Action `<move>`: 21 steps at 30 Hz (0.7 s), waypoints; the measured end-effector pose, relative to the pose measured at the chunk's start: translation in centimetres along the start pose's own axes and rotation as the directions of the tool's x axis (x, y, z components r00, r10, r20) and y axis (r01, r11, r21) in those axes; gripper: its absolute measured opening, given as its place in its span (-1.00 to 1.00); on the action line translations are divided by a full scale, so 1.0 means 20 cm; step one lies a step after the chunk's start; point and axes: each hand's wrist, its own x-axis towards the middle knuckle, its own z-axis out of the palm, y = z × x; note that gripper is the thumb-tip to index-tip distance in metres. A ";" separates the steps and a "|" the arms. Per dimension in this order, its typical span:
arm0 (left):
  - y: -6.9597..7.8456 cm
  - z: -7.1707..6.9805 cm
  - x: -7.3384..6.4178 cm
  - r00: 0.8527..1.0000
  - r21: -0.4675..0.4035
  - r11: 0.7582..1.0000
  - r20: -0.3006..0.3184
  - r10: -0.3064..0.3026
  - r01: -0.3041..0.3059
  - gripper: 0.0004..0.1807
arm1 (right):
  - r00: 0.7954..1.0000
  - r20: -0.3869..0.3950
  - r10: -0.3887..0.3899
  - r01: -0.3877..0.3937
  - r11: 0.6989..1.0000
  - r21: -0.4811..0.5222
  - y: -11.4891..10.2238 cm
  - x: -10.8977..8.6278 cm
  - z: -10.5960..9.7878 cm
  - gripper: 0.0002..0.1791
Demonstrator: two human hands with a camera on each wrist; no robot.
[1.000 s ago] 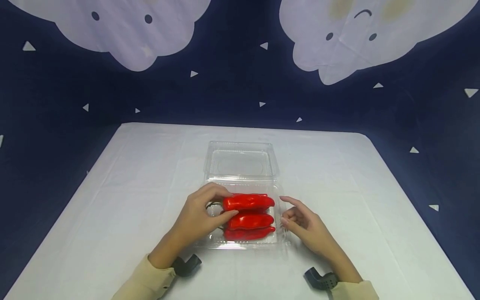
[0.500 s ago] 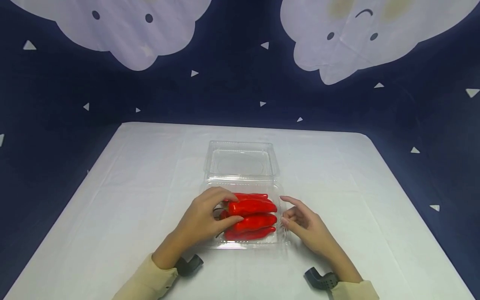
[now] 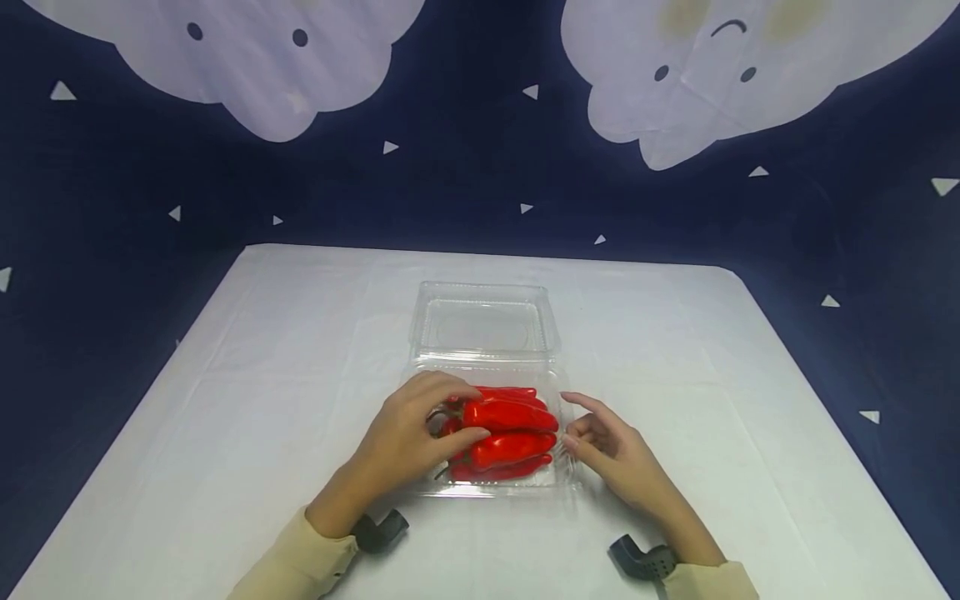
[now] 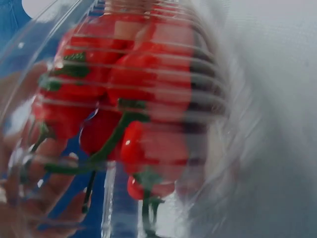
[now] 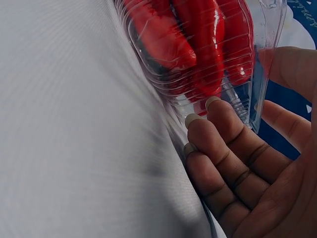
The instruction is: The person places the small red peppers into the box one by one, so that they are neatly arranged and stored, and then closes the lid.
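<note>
Several glossy red peppers (image 3: 513, 415) with green stems lie side by side in a clear plastic clamshell box (image 3: 487, 492). Its lid (image 3: 480, 321) is folded back, away from me. My left hand (image 3: 408, 429) reaches over the box's left side and holds a pepper near its stem end between thumb and fingers. In the left wrist view, stems (image 4: 121, 134) show through the ribbed wall, with several fingers (image 4: 47, 168) beside them. Against the box's right edge rests my right hand (image 3: 615, 454), fingers loosely bent. Its fingertips (image 5: 198, 126) lie close to the box corner.
A white cloth covers the table (image 3: 300, 333). Behind it hangs a dark blue backdrop (image 3: 465, 192) with clouds and small triangles. Black wrist devices (image 3: 641, 558) sit below both hands.
My left hand has moved slightly right and toward me, and the upper peppers have shifted rightward with it. The right hand and the box have stayed in place.
</note>
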 end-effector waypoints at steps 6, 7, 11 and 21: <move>-0.04 -0.07 0.01 0.996 0.001 0.999 -0.086 -0.040 0.040 -0.54 | 1.000 0.004 -0.011 0.011 0.999 0.030 -0.01 0.00 0.00 -0.38; -0.05 -0.08 0.01 0.992 0.002 0.998 -0.103 -0.068 0.068 -0.55 | 1.000 0.007 -0.012 0.012 0.999 0.036 -0.01 0.00 0.00 -0.38; -0.10 -0.14 0.01 0.972 -0.012 0.985 -0.158 -0.174 0.174 -0.64 | 1.000 0.012 -0.012 0.011 0.999 0.049 -0.02 0.01 0.00 -0.38; -0.35 -0.25 0.08 0.880 -0.144 0.894 -0.168 -0.445 0.425 -0.60 | 1.000 0.010 -0.006 0.005 0.999 0.038 -0.01 0.00 0.00 -0.37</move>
